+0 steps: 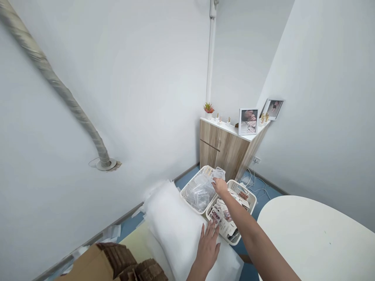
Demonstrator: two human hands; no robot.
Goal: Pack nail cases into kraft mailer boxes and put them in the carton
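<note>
My right hand (pixel 219 186) is closed on a clear plastic box (pixel 218 173) at the far right rim of the left white basket (pixel 189 188). That basket holds clear plastic packaging (pixel 200 193). My left hand (pixel 208 245) lies with fingers spread over the white foam sheets (pixel 175 222), its fingertips beside a small clear case of dark red pieces (pixel 216 214). The case is at the near left edge of the right white basket (pixel 254 201), which also holds printed cards and a pack of reddish-brown pieces (pixel 243 195). My right forearm crosses over this basket.
A white round-cornered table (pixel 316 234) stands at right. Behind the baskets is a wooden cabinet (pixel 231 150) with a plant (pixel 208 108), small bottles and a framed picture (pixel 248 121). Folded cardboard (pixel 96 265) lies at lower left. Cables (pixel 258 183) trail on the floor.
</note>
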